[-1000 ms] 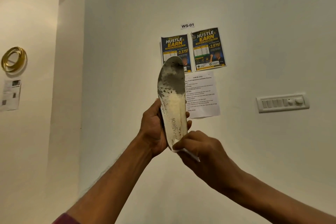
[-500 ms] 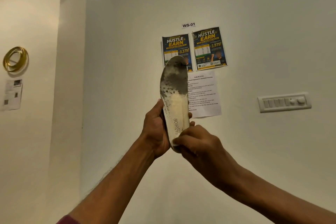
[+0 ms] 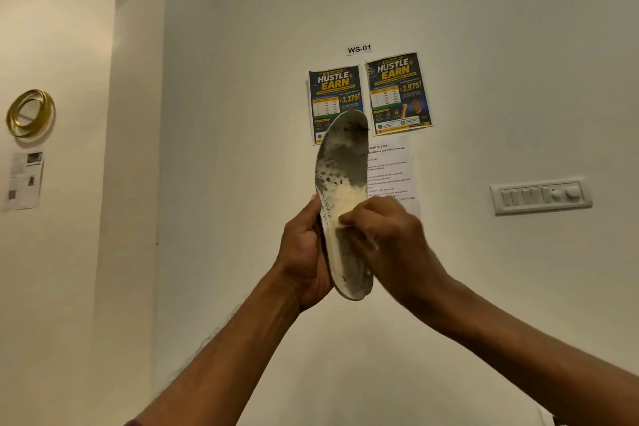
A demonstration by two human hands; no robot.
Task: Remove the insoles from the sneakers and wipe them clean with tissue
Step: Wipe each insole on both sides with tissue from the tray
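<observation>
A worn white insole (image 3: 342,169) with dark grey grime on its upper half stands upright in front of the wall, toe end up. My left hand (image 3: 302,256) grips its lower left edge from behind. My right hand (image 3: 387,239) presses a small piece of white tissue (image 3: 344,224) against the insole's middle; only slivers of the tissue show between the fingers. The right hand is blurred by motion. No sneakers are in view.
Behind the insole, two dark posters (image 3: 397,93) and a printed sheet (image 3: 392,173) hang on the white wall. A switch panel (image 3: 541,196) is at the right. A gold ring ornament (image 3: 30,113) and a paper (image 3: 24,180) are on the left wall.
My right hand has slid up the insole from its heel end to its middle, pressing the tissue on it. The insole has stayed upright in my left hand.
</observation>
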